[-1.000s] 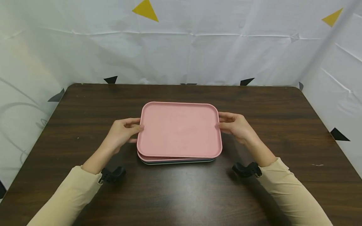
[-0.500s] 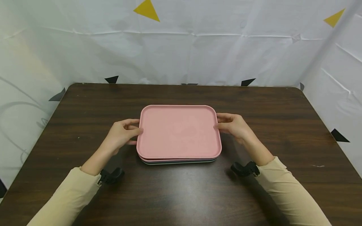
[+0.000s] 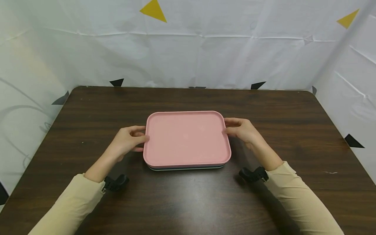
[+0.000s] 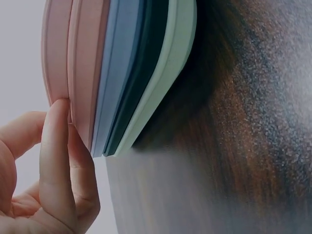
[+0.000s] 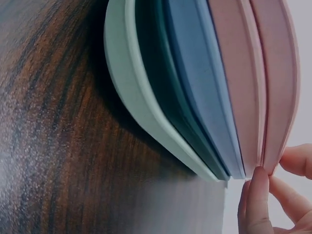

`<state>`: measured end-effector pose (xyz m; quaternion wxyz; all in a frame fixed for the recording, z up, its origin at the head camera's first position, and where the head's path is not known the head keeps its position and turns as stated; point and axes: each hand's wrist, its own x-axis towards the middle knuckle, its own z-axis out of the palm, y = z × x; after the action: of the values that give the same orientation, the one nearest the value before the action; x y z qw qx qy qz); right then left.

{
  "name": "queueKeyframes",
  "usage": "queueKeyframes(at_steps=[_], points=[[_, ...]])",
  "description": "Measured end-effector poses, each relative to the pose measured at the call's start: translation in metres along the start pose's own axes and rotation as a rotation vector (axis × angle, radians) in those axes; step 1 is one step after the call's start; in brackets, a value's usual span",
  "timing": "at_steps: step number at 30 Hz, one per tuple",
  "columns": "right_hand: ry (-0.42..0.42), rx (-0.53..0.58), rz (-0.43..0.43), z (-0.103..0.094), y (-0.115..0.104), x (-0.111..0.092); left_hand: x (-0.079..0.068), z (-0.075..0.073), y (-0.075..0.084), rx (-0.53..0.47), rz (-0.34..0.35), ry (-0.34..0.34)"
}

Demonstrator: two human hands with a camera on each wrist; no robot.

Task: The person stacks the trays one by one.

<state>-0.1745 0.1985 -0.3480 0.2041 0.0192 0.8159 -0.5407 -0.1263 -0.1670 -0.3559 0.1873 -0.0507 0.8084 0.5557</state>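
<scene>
A pink rectangular tray with rounded corners lies on top of a stack in the middle of the table. At its left edge my left hand pinches the rim, thumb above. My right hand does the same at the right edge. Both wrist views show the layers below: a second pink tray, a blue tray, a dark green tray and a light green tray at the bottom. Fingertips touch the seam between the two pink trays.
The stack rests on a dark wood-grain table. A white sheet with yellow and black triangles hangs behind and beside it. A black strap with a protruding part is on each wrist, below the cream sleeves.
The top pink tray has come down and slightly toward me, closing the gap at its front edge above the stack. Both hands keep hold of its sides.
</scene>
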Motion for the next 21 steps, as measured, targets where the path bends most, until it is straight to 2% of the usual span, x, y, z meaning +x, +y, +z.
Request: queueKeyframes(at_steps=[15, 21], points=[[0.013, 0.004, -0.009, 0.0009, 0.0033, 0.0014, 0.0026, -0.0004, -0.003, -0.002, 0.001, -0.011], [0.0, -0.006, -0.012, 0.0004, 0.0049, 0.0011, 0.0011, -0.0014, -0.0035, 0.026, 0.002, -0.028]])
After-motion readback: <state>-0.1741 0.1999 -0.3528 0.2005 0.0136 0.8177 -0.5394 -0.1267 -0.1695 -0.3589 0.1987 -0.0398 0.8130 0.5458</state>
